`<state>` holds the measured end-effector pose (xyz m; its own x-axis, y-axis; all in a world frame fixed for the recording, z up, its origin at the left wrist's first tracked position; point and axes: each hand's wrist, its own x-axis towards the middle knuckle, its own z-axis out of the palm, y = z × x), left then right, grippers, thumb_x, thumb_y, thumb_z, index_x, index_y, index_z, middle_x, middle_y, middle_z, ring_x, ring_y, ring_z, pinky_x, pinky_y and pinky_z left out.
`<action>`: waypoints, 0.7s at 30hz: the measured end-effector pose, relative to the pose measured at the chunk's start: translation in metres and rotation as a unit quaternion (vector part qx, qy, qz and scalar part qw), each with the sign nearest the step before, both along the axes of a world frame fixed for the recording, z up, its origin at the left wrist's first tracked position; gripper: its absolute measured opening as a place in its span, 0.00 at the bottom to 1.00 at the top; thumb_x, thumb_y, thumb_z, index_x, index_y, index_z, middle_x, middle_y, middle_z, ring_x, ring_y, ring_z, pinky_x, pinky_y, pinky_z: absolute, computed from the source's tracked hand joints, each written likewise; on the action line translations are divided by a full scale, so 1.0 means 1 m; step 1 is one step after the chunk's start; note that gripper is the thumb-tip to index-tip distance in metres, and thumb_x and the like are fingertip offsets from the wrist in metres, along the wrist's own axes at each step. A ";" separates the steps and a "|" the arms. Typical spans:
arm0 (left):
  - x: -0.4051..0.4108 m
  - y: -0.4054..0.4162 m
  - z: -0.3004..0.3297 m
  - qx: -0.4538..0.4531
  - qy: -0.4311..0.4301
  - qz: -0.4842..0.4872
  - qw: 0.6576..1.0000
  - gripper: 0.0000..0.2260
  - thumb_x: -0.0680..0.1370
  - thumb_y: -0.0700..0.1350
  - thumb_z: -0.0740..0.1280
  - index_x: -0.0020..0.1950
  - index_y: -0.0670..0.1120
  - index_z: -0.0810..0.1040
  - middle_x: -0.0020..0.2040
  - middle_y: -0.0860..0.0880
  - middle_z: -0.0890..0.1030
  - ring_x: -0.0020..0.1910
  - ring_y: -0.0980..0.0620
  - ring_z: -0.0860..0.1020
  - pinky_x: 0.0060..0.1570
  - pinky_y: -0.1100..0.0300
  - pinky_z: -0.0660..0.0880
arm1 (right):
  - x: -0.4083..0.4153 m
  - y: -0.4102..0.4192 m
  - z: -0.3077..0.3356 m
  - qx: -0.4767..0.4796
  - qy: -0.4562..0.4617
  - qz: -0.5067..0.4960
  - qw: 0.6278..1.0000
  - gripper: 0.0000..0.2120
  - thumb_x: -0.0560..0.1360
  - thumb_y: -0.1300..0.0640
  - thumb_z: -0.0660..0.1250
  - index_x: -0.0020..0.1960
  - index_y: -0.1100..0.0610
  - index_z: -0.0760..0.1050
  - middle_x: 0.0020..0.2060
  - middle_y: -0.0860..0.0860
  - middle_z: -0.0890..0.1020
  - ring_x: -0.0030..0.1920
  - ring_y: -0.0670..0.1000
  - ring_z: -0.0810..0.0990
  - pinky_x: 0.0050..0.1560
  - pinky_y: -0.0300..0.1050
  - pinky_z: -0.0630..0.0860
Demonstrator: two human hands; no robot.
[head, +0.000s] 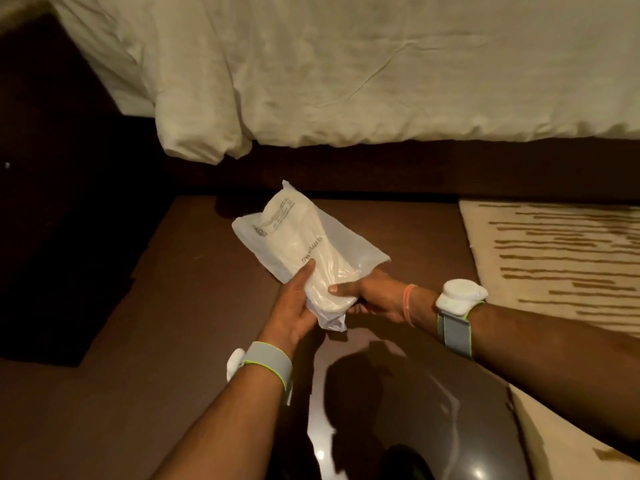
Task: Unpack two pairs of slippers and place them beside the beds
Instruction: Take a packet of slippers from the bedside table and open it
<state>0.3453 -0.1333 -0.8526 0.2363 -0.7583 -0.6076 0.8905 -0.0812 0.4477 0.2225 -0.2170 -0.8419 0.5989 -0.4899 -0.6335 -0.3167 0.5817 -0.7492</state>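
Beside the bed [346, 64], above the dark wooden floor [138, 375], I hold a sealed plastic bag of slippers [304, 251] in both hands. My left hand [294, 306] cradles the near end from the left, thumb laid up along the bag's top face and fingers wrapped beneath; my right hand [370, 294] closes on the same end from the right, thumb pressed on top and fingers hidden underneath. So both hands are closed on the bag, neither spread nor empty, and the package angles away from me toward the bed frame [415, 168], its far end free in the air.

It looks light to me, a thin frosted film around soft white slippers, so it should flex and crinkle rather than hold any shape. That film is probably slick, and a loose pinch could slide off it. I reckon the best hold is where I feel the folded slippers through the plastic, gripping the bulk with one hand while the other takes the loose flap at the near end to tear or open it. Nothing here seems fragile.

A striped rug [554, 258] lies to my right, well apart from the bag. I see only this one bag; the second pair is out of sight.
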 end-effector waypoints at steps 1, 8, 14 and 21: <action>-0.002 -0.001 -0.005 0.002 -0.007 -0.005 1.000 0.19 0.79 0.43 0.67 0.69 0.40 0.74 0.55 0.37 0.84 0.53 0.38 0.82 0.49 0.42 0.80 | -0.004 -0.001 -0.002 -0.008 0.011 0.008 1.000 0.14 0.69 0.59 0.76 0.52 0.57 0.77 0.38 0.50 0.85 0.35 0.48 0.84 0.33 0.40 0.81; -0.009 0.004 -0.020 -0.033 -0.029 -0.071 0.997 0.19 0.78 0.38 0.66 0.70 0.40 0.73 0.54 0.41 0.85 0.52 0.43 0.84 0.50 0.48 0.81 | -0.017 -0.038 0.012 -0.137 0.029 -0.071 0.988 0.25 0.70 0.41 0.72 0.58 0.57 0.78 0.52 0.56 0.85 0.52 0.58 0.84 0.56 0.58 0.80; 0.002 0.008 -0.026 -0.049 -0.063 -0.096 0.992 0.21 0.78 0.35 0.66 0.72 0.39 0.71 0.58 0.41 0.83 0.54 0.43 0.82 0.61 0.44 0.76 | -0.005 -0.063 0.038 -0.229 0.092 0.007 0.969 0.28 0.65 0.41 0.76 0.60 0.52 0.76 0.52 0.52 0.83 0.49 0.55 0.84 0.42 0.48 0.81; 0.015 0.008 -0.027 -0.059 -0.010 -0.056 0.997 0.21 0.78 0.42 0.68 0.71 0.42 0.72 0.63 0.39 0.81 0.61 0.39 0.79 0.63 0.40 0.74 | -0.003 -0.053 0.028 -0.096 0.089 0.137 0.982 0.23 0.68 0.53 0.77 0.60 0.54 0.76 0.47 0.53 0.86 0.42 0.54 0.86 0.38 0.47 0.82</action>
